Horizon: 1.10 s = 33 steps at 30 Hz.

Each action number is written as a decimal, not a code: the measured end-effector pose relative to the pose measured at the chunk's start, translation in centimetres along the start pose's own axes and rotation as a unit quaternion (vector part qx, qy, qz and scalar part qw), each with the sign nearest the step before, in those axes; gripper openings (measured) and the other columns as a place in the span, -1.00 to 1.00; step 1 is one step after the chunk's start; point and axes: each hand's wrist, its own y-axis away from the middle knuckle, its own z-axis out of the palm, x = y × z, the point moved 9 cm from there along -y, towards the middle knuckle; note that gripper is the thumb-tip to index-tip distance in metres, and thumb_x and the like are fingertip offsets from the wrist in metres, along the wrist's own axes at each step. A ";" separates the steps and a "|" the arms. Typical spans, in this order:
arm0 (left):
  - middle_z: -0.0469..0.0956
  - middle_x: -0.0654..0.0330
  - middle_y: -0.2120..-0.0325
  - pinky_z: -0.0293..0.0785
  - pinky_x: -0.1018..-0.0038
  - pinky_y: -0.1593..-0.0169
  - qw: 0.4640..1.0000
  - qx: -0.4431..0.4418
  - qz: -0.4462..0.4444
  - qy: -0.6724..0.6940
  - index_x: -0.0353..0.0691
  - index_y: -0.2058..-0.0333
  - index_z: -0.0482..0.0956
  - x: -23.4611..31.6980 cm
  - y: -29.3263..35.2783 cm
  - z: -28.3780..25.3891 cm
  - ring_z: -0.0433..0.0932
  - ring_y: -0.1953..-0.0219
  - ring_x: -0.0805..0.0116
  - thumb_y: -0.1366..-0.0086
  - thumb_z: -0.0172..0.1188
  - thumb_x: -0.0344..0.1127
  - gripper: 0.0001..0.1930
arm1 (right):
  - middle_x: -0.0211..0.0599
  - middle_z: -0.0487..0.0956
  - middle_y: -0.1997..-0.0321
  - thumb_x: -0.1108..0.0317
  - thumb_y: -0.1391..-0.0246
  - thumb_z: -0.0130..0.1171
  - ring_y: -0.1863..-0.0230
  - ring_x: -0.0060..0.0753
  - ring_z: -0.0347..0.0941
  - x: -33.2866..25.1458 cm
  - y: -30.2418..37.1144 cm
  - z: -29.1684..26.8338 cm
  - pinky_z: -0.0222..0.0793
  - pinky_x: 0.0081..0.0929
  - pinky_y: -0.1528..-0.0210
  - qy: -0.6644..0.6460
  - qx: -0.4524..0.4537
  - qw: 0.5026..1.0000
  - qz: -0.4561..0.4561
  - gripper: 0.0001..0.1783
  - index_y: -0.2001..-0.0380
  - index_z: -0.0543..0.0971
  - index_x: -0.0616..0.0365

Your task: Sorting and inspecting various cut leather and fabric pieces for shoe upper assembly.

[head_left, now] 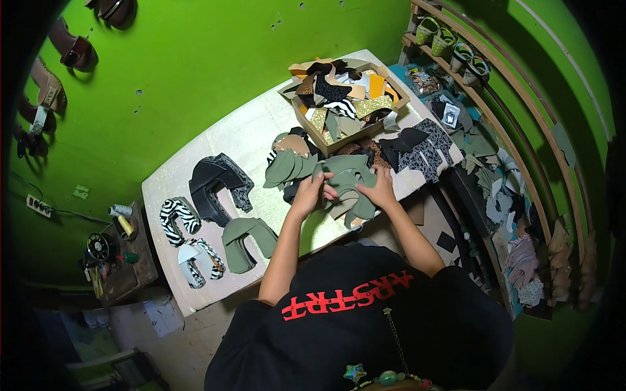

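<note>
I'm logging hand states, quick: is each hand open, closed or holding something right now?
Left hand: fingers partly curled beside the olive-green pieces; whether it grips one cannot be told.
Right hand: closed, holding olive-green pieces at their right edge.

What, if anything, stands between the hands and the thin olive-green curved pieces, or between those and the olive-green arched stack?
Nothing visible separates the left hand or right hand from the thin olive-green curved pieces. Toward the olive-green arched stack, the left forearm crosses the line in this view.
</note>
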 end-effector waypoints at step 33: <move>0.42 0.12 0.29 0.07 0.35 0.00 0.859 0.345 0.151 -0.348 -0.17 0.31 0.51 7.2 -7.6 -5.1 0.29 0.14 0.20 -0.04 0.10 -0.26 -0.78 | -0.20 0.24 0.07 0.13 0.20 0.17 -0.04 -0.10 0.09 -10.1 -18.5 11.2 0.35 -0.17 0.26 0.442 -0.238 0.850 -0.157 -0.55 0.20 0.47 0.11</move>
